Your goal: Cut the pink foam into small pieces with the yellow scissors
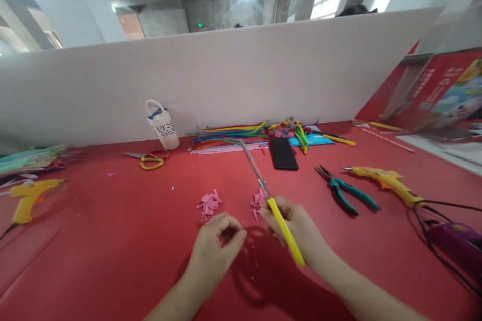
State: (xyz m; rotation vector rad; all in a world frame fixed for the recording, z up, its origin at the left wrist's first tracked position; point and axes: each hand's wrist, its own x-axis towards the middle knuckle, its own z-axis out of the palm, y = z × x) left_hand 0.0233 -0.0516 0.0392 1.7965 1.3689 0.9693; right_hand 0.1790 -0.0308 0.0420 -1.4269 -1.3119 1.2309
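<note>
My right hand is closed around yellow-handled scissors, whose grey blades point up and away over the red table. My left hand is pinched shut beside it, fingertips near small pink scraps; what it holds is too small to name. Two little heaps of pink cuttings lie just beyond the hands, one of them right by the scissors.
A black phone, a pile of coloured pipe cleaners, green pliers, a yellow glue gun, a second glue gun, spare scissors, a white cup and a white partition surround the spot.
</note>
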